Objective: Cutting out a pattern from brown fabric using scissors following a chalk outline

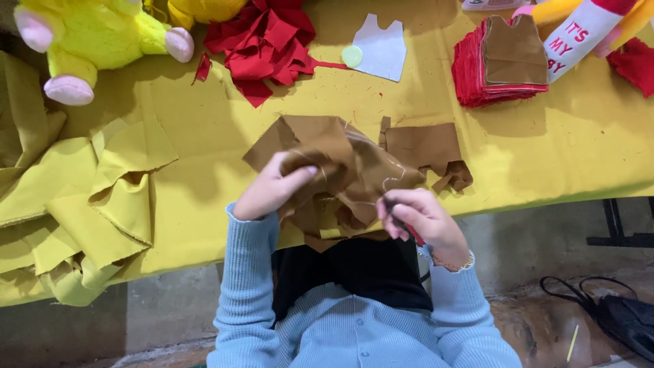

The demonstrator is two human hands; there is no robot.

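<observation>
So the left hand (272, 187) is pinching a bunched-up brown fabric piece (340, 170) right at the near edge of the yellow worktop (545, 150). The right hand (419, 217) is clenched around something small and dark, can't tell what. Red scraps (266, 41) sit at 12 o'clock, and a stack of red cutouts (501, 61) at 2.
</observation>
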